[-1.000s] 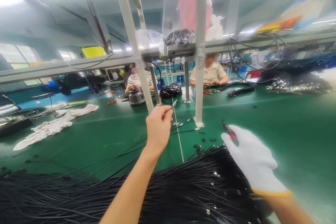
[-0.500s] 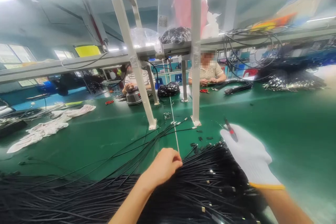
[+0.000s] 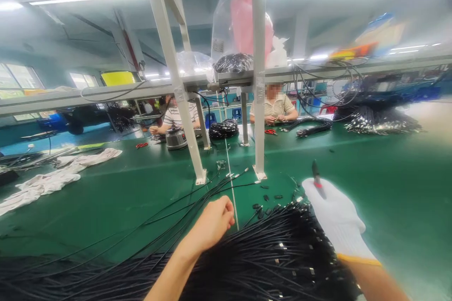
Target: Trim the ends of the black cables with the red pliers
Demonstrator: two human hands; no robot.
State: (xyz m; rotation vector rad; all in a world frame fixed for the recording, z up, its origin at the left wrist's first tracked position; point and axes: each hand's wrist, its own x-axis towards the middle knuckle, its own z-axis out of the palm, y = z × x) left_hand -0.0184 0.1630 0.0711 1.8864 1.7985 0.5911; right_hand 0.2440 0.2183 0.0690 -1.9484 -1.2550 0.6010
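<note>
My bare left hand (image 3: 212, 225) is curled into a pinch over the near edge of a big heap of thin black cables (image 3: 247, 263) lying on the green table (image 3: 370, 183); what it grips is hidden. My right hand (image 3: 335, 218), in a white knit glove, is closed round a small red-and-black cutting tool (image 3: 317, 179) whose tip points up. It hovers at the right end of the heap. A few loose cables with metal ends (image 3: 226, 181) fan out across the table beyond my left hand.
White frame posts (image 3: 259, 103) stand on the table ahead, carrying a shelf with bagged cable coils (image 3: 233, 62). Two people sit across the table. White cloths (image 3: 52, 176) lie at the left. More cable bundles (image 3: 381, 124) sit at the far right.
My left hand, raised a second ago pinching a cable end, has dropped onto the heap. The gloved right hand has stayed in place and tilted the tool more upright.
</note>
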